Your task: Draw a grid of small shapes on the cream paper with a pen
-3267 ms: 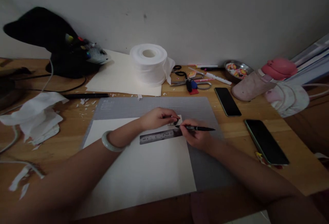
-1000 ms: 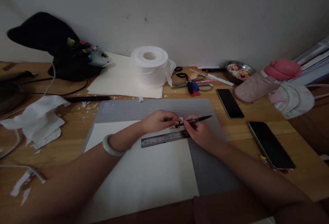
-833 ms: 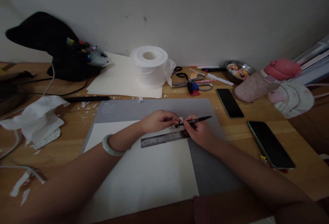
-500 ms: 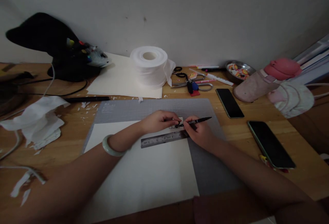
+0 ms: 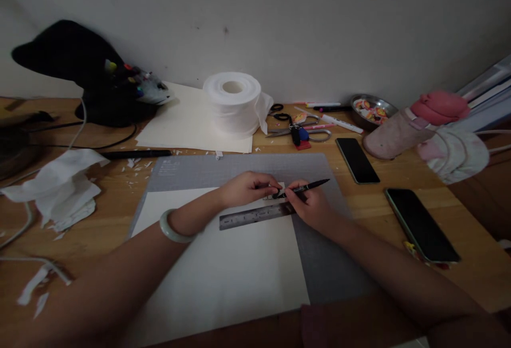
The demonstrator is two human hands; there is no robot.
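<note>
On wooden desk (image 5: 459, 215) | grey mat (image 5: 191, 171) under white paper (image 5: 239, 268) | smudged wall (image 5: 255, 13) behind

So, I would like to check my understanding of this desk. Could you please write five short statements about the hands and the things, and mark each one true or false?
1. The right hand holds a black pen. True.
2. The metal ruler lies across a phone. False: the metal ruler lies on the white sheet.
3. A pale bracelet is around the left arm. True.
4. The white roll lies on its side. False: the white roll stands upright, its hole facing up.
5. The metal bowl holds small colourful things. True.
</note>
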